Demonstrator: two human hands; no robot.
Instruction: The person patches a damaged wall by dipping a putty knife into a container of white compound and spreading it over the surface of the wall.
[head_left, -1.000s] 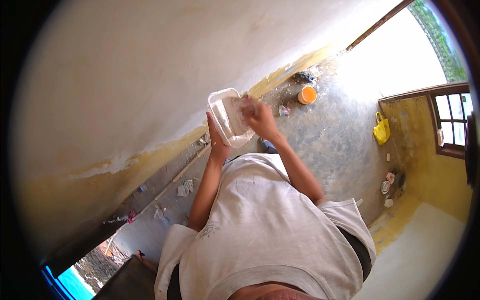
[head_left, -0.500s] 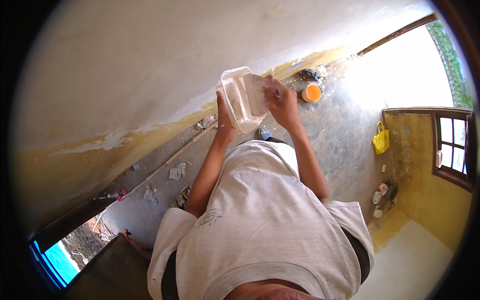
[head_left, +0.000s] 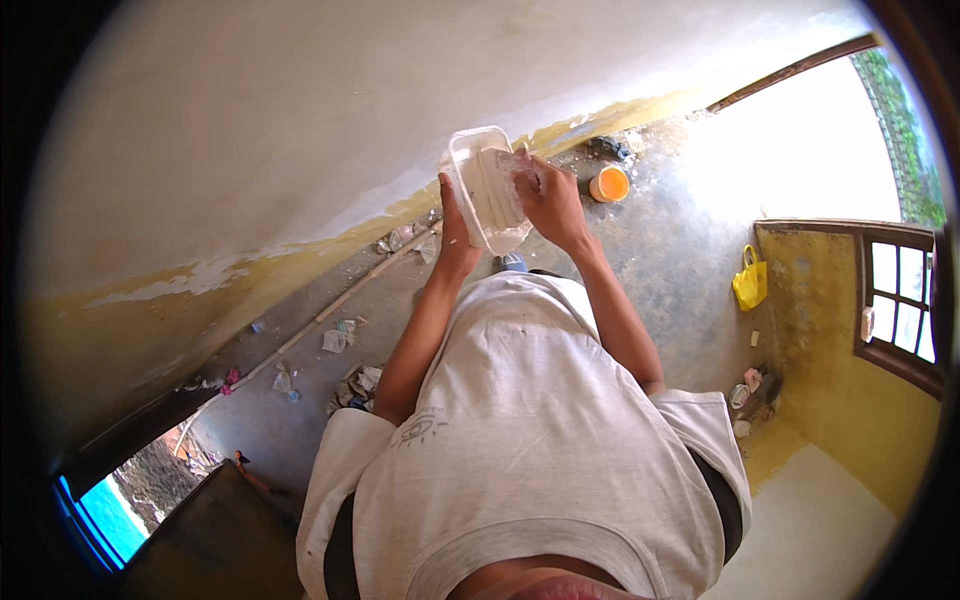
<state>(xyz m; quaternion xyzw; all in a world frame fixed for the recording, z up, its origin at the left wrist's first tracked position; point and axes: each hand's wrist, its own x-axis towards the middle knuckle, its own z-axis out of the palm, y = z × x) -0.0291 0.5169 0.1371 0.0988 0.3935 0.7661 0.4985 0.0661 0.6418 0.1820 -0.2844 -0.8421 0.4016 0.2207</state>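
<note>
Out in front of me, my left hand (head_left: 456,235) grips the side of a white rectangular plastic tub (head_left: 508,241), its thumb along the outer wall. Whitish paste coats the tub's inside and rim. My right hand (head_left: 556,208) is closed on a wide, flat putty scraper (head_left: 501,187). The pale blade, smeared with paste, lies over the tub's opening, at or against the right rim. How much paste lies beneath the blade is hidden.
A partly white-coated wall (head_left: 300,140) with a yellow lower band rises close ahead. An orange-topped bucket (head_left: 609,184) stands on the floor beyond my right hand. A long pole (head_left: 330,308) and scraps lie along the wall. A yellow bag (head_left: 750,283) is by the right wall.
The scraper blade has moved left, further over the tub, and shows more clearly. My right hand has shifted slightly left and down with it. My left hand still holds the tub.
</note>
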